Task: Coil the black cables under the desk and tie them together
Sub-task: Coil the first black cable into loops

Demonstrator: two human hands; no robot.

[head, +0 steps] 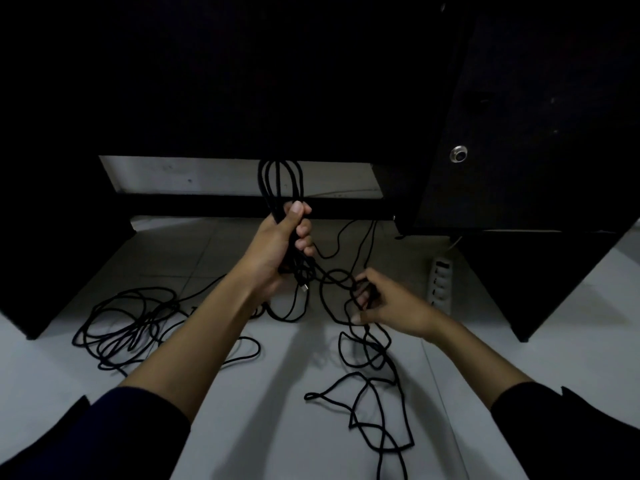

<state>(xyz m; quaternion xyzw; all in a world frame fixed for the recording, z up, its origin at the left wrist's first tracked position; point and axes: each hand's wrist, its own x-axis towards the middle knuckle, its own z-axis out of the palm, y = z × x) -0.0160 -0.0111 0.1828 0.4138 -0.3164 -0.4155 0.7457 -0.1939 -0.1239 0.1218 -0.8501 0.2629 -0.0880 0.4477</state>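
My left hand (282, 242) grips a coiled bundle of black cable (281, 183), held upright under the dark desk, its loops rising above my fist. A strand runs from the bundle down to my right hand (388, 303), which pinches the black cable lower and to the right. Below that hand loose cable (372, 396) trails in tangled loops across the white floor. A second loose pile of black cable (128, 323) lies on the floor at the left, partly behind my left forearm.
The black desk underside (225, 81) fills the top of the view, with a dark side panel (519, 150) at right. A white power strip (441, 282) lies on the floor by that panel. Thin cables (367, 244) hang behind.
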